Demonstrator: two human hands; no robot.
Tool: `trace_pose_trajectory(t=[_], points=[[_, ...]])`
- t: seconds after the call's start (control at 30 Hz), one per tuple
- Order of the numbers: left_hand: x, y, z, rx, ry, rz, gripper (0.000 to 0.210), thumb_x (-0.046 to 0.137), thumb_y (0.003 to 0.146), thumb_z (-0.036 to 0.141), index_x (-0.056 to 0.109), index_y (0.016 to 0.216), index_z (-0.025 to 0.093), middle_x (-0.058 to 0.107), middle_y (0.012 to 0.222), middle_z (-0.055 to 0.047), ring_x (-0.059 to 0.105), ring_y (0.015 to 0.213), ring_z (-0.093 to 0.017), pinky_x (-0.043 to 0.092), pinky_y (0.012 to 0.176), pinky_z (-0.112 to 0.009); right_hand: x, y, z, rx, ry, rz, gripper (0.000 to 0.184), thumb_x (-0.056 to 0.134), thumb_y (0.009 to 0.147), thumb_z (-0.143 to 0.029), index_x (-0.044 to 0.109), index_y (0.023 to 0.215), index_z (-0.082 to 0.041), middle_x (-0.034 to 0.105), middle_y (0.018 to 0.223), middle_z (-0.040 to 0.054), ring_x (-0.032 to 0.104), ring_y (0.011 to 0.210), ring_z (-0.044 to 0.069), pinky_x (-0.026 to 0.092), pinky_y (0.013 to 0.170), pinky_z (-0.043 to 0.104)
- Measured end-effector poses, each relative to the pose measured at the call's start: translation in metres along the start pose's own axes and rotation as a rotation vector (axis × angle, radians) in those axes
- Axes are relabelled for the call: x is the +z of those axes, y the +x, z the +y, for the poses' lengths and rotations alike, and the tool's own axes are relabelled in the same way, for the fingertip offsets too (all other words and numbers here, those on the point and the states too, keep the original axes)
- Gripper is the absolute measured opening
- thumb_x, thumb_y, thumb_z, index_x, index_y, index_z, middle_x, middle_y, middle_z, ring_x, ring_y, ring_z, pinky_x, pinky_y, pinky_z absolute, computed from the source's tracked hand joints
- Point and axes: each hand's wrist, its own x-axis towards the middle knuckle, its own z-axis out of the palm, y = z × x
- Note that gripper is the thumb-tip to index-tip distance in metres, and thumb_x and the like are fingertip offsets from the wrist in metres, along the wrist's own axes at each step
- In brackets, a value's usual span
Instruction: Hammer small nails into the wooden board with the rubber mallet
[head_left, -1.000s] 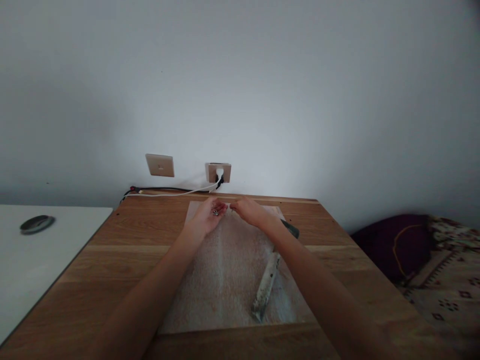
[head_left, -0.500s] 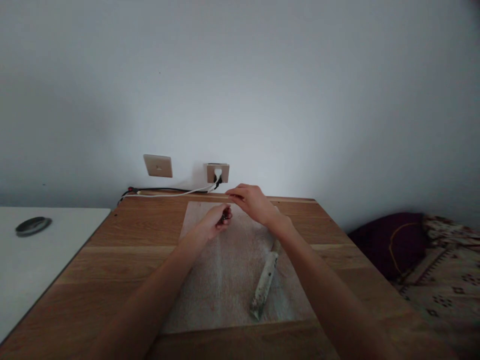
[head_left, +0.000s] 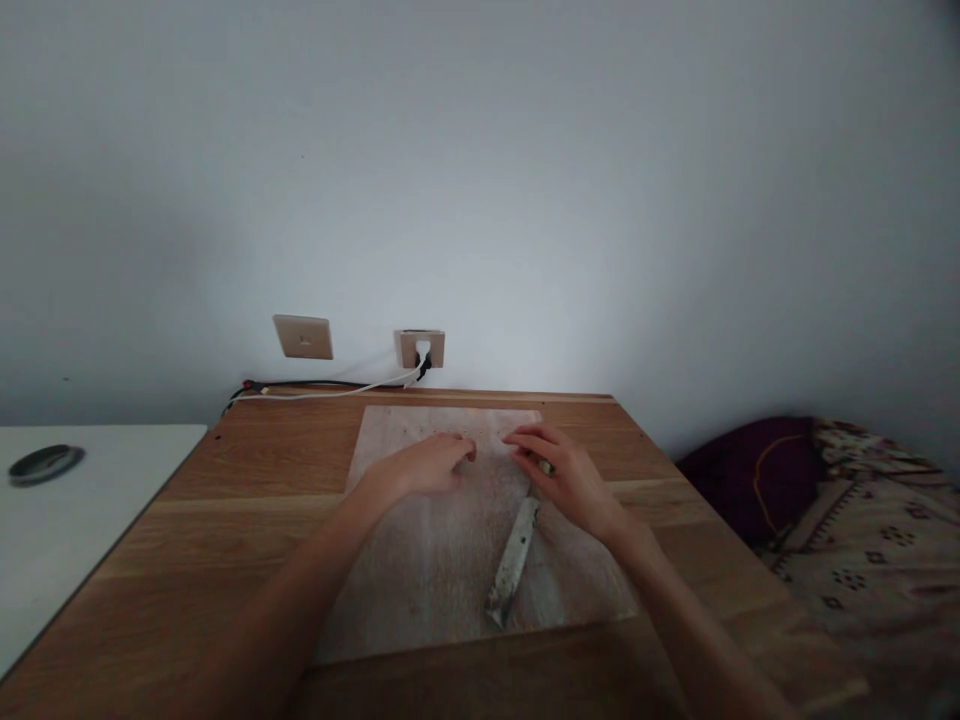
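Right hand (head_left: 571, 480) lowered; hammer (head_left: 514, 562) partly beneath its grip; cannot tell if grasping anything.

This looks like a room in a home, given the patterned cloth (head_left: 874, 565), purple fabric (head_left: 735, 480) and wall socket (head_left: 407, 350).

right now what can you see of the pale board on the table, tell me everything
The pale board is a thin, flat, four-sided sheet, whitish with a pinkish-brown tint, streaked, probably wood. Small dark marks run in a row near its far edge. It lies flat on the brown tabletop, with a whitish, dark-specked bar resting on it. The left hand and right hand are over it; whether they touch it is unclear.
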Motion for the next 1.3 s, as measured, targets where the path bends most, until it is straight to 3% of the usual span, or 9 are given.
trace_pose_trajectory(t=[0.13,0.27,0.37,0.47,0.6,0.7,1.07,1.17,1.3], points=[[-0.016,-0.022,0.012,0.010,-0.262,0.213,0.025,0.078,0.076,0.019,0.075,0.099,0.025,0.073,0.105,-0.008,0.068,0.102,-0.030,0.050,0.098,-0.038,-0.010,-0.067,0.002,0.204,0.011,0.052,0.031,0.055,0.104,-0.036,0.073,0.125,-0.023,0.068,0.127,0.0129,0.074,0.089,0.020,0.062,0.086,0.036],[-0.016,-0.059,0.044,-0.187,-0.160,0.337,0.022,0.070,0.087,0.021,0.072,0.109,0.023,0.070,0.117,-0.013,0.064,0.115,-0.034,0.046,0.105,-0.045,-0.006,-0.141,0.024,0.335,-0.204,0.173,0.039,0.051,0.103,-0.048,0.074,0.121,-0.022,0.070,0.123,0.0146,0.069,0.114,0.030,0.057,0.100,0.047],[0.005,-0.086,0.073,-0.323,0.166,0.214,0.027,0.058,0.094,0.016,0.069,0.118,0.018,0.068,0.125,-0.020,0.063,0.118,-0.039,0.048,0.101,-0.054,0.004,-0.182,0.039,0.406,-0.350,0.150,0.049,0.046,0.103,-0.054,0.071,0.127,-0.018,0.069,0.130,0.0185,0.066,0.119,0.037,0.055,0.101,0.060],[0.037,-0.107,0.089,-0.305,0.334,0.079,0.027,0.060,0.095,0.017,0.068,0.121,0.017,0.071,0.119,-0.019,0.066,0.114,-0.038,0.048,0.104,-0.058,0.015,-0.199,0.043,0.419,-0.359,0.113,0.051,0.044,0.104,-0.054,0.069,0.127,-0.016,0.072,0.127,0.0182,0.066,0.122,0.038,0.053,0.104,0.062],[0.071,-0.132,0.084,-0.310,0.374,0.131,0.030,0.054,0.098,0.013,0.066,0.125,0.016,0.073,0.113,-0.015,0.070,0.110,-0.031,0.049,0.109,-0.050,0.027,-0.195,0.032,0.393,-0.331,0.138,0.052,0.044,0.104,-0.055,0.070,0.125,-0.015,0.072,0.128,0.0185,0.067,0.123,0.037,0.054,0.106,0.059],[0.077,-0.155,0.068,-0.369,0.361,0.235,0.029,0.053,0.099,0.015,0.065,0.125,0.016,0.072,0.121,-0.015,0.069,0.113,-0.029,0.049,0.111,-0.049,0.036,-0.186,0.017,0.359,-0.299,0.123,0.047,0.045,0.104,-0.052,0.070,0.127,-0.019,0.072,0.131,0.0161,0.067,0.124,0.036,0.055,0.105,0.059],[0.040,-0.257,0.016,-0.666,0.383,0.435,0.034,0.042,0.102,0.029,0.066,0.123,0.018,0.073,0.123,-0.014,0.070,0.115,-0.031,0.053,0.107,-0.049,0.092,-0.133,-0.062,0.185,-0.244,-0.128,0.047,0.049,0.106,-0.043,0.063,0.146,-0.022,0.058,0.153,0.0130,0.050,0.146,0.034,0.052,0.112,0.055],[0.031,-0.280,0.006,-0.753,0.477,0.437,0.036,0.041,0.101,0.029,0.065,0.125,0.018,0.069,0.130,-0.015,0.066,0.120,-0.032,0.052,0.108,-0.050,0.096,-0.118,-0.074,0.110,-0.222,-0.171,0.050,0.049,0.106,-0.043,0.060,0.149,-0.020,0.056,0.155,0.0127,0.046,0.149,0.035,0.050,0.114,0.057],[0.025,-0.303,-0.005,-0.802,0.665,0.339,0.044,0.034,0.094,0.009,0.070,0.116,0.020,0.066,0.133,-0.015,0.061,0.126,-0.035,0.052,0.106,-0.054,0.095,-0.108,-0.085,-0.003,-0.201,-0.198,0.049,0.050,0.107,-0.039,0.057,0.151,-0.020,0.057,0.155,0.0119,0.047,0.148,0.033,0.048,0.117,0.055]])
